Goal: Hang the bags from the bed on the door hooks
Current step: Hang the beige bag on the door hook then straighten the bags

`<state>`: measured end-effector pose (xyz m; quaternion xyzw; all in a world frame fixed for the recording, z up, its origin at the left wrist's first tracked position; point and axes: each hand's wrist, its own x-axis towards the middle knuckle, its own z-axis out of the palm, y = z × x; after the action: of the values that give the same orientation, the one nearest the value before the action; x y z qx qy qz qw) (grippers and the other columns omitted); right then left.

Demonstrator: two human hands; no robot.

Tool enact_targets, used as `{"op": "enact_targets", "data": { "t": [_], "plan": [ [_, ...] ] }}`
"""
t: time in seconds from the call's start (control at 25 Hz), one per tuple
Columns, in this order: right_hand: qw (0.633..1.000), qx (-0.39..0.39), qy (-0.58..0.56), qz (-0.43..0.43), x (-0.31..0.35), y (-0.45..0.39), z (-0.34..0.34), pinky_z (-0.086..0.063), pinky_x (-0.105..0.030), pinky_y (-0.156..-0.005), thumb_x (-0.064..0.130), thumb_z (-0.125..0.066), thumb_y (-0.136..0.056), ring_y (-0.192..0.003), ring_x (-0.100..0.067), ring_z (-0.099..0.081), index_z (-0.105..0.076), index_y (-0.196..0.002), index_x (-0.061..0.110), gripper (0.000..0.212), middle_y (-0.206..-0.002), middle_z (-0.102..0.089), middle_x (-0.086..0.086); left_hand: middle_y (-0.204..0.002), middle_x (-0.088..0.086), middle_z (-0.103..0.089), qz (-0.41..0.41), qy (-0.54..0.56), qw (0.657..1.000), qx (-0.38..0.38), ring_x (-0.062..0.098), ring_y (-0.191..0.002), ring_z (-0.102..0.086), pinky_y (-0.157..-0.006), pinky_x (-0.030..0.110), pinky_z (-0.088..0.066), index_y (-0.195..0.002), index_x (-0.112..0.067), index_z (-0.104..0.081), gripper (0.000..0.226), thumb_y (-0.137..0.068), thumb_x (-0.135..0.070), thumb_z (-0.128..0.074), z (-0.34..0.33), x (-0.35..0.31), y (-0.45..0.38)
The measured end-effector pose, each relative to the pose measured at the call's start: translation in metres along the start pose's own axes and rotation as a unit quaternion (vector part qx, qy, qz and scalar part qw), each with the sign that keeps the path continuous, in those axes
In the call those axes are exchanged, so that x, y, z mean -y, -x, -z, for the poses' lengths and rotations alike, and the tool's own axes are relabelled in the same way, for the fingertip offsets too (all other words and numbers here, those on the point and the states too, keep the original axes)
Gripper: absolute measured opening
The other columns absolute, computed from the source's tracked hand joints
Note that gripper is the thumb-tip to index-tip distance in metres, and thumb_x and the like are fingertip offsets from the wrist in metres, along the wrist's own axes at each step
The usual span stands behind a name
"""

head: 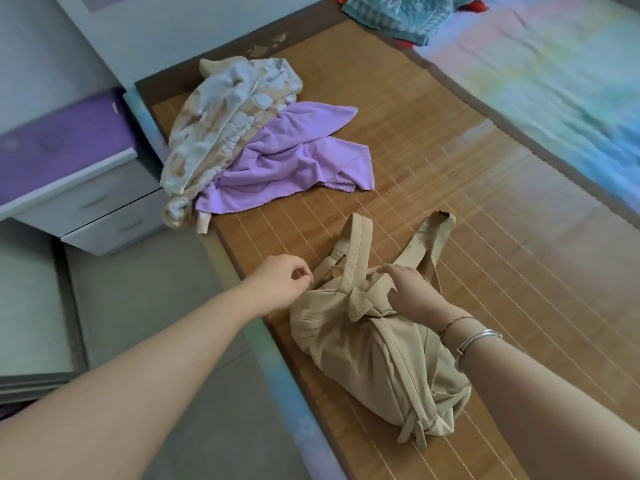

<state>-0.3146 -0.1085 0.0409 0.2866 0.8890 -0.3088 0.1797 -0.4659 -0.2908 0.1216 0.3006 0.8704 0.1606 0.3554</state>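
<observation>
A beige fabric backpack (367, 355) lies on the bamboo mat of the bed (467, 209), near the bed's left edge, its straps (356, 244) stretched away from me. My left hand (282, 284) is at the bag's upper left corner, fingers curled, pinching at the edge of a strap. My right hand (410, 292) rests on top of the bag by the knotted handle, fingers spread over the fabric. A bracelet and a thin cord circle the right wrist. No door or hooks are in view.
A crumpled cream patterned cloth (221, 123) and a purple cloth (287, 164) lie further up the mat. A teal towel (398, 12) sits at the head. A pastel sheet (554, 81) covers the right. A white drawer unit with purple top (69, 174) stands left of the bed.
</observation>
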Motion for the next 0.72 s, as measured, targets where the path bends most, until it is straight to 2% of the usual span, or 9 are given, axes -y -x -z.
{"op": "enact_targets", "data": {
  "t": [0.08,0.16,0.28,0.4,0.48,0.52,0.56,0.64,0.72],
  "plan": [
    [0.996,0.057,0.059,0.044,-0.002,-0.015,-0.013,-0.024,-0.044,-0.113,0.002,-0.039,-0.08,-0.145,-0.023,-0.017,-0.037,-0.138,0.019,0.061,-0.15,-0.037,0.002,-0.091,-0.007,-0.068,0.02,0.007,1.0,0.009,0.015,-0.083,-0.063,-0.072,0.028,-0.048,-0.085,-0.024,-0.07,0.019,-0.088,-0.024,-0.051,-0.009,0.01,-0.013],
    [0.987,0.093,0.113,0.066,-0.005,-0.026,-0.026,-0.021,-0.044,-0.113,0.009,-0.043,-0.084,-0.146,-0.023,-0.014,-0.033,-0.139,0.017,0.056,-0.148,-0.039,-0.001,-0.089,-0.008,-0.067,0.026,0.019,0.999,0.016,0.014,-0.082,-0.062,-0.07,0.028,-0.049,-0.084,-0.025,-0.069,0.019,-0.088,-0.024,-0.051,-0.02,0.017,-0.022],
    [0.969,0.087,0.218,0.073,-0.009,-0.033,-0.033,-0.023,-0.045,-0.111,0.016,-0.045,-0.085,-0.137,-0.029,-0.031,-0.038,-0.129,0.011,0.045,-0.136,-0.047,-0.007,-0.077,-0.016,-0.059,0.022,0.025,0.999,0.03,0.006,-0.069,-0.056,-0.057,0.021,-0.04,-0.085,-0.029,-0.065,0.016,-0.089,-0.026,-0.05,-0.036,0.022,-0.023],
    [0.954,0.06,0.285,0.073,-0.007,-0.025,-0.027,-0.02,-0.046,-0.112,0.03,-0.049,-0.084,-0.118,-0.027,-0.041,-0.06,-0.106,0.011,0.031,-0.109,-0.057,-0.006,-0.082,-0.017,-0.057,0.02,0.033,0.999,0.036,0.004,-0.072,-0.057,-0.057,0.019,-0.04,-0.095,-0.033,-0.061,0.012,-0.091,-0.028,-0.051,-0.046,0.02,-0.018],
    [0.975,0.074,0.202,0.056,0.001,-0.01,-0.015,-0.028,-0.043,-0.105,0.041,-0.056,-0.077,-0.095,-0.021,-0.047,-0.063,-0.076,0.014,0.028,-0.079,-0.052,0.0,-0.107,-0.012,-0.061,0.018,0.059,0.997,0.045,0.008,-0.089,-0.06,-0.069,0.02,-0.046,-0.112,-0.031,-0.058,0.024,-0.089,-0.028,-0.056,-0.046,0.012,-0.01],
    [0.987,0.089,0.129,0.047,0.009,-0.003,-0.007,-0.037,-0.038,-0.091,0.045,-0.06,-0.073,-0.079,-0.018,-0.046,-0.057,-0.066,0.014,0.031,-0.069,-0.048,0.002,-0.122,-0.007,-0.058,0.01,0.07,0.996,0.059,0.011,-0.101,-0.059,-0.079,0.023,-0.047,-0.123,-0.03,-0.053,0.037,-0.087,-0.028,-0.06,-0.044,0.007,-0.005],
    [0.992,0.109,0.053,0.043,0.02,0.007,0.002,-0.039,-0.033,-0.074,0.048,-0.062,-0.07,-0.067,-0.016,-0.043,-0.051,-0.061,0.015,0.036,-0.064,-0.044,0.002,-0.134,-0.004,-0.052,-0.009,0.08,0.994,0.076,0.013,-0.112,-0.056,-0.09,0.027,-0.047,-0.132,-0.029,-0.047,0.052,-0.084,-0.028,-0.065,-0.042,0.002,0.003],
    [0.986,0.15,-0.054,0.053,0.047,0.035,0.022,-0.034,-0.031,-0.06,0.051,-0.061,-0.07,-0.058,-0.013,-0.04,-0.047,-0.052,0.018,0.04,-0.058,-0.043,0.002,-0.15,-0.002,-0.037,-0.052,0.089,0.989,0.107,0.015,-0.132,-0.044,-0.108,0.033,-0.039,-0.144,-0.031,-0.034,0.078,-0.076,-0.029,-0.073,-0.035,-0.01,0.026],
    [0.981,0.169,-0.078,0.063,0.076,0.068,0.039,-0.037,-0.028,-0.06,0.046,-0.061,-0.072,-0.057,-0.011,-0.047,-0.053,-0.044,0.024,0.037,-0.054,-0.049,0.008,-0.155,-0.006,-0.03,-0.083,0.063,0.985,0.136,0.013,-0.14,-0.032,-0.115,0.035,-0.03,-0.144,-0.034,-0.034,0.086,-0.07,-0.032,-0.077,-0.026,-0.016,0.054]
  ]
}}
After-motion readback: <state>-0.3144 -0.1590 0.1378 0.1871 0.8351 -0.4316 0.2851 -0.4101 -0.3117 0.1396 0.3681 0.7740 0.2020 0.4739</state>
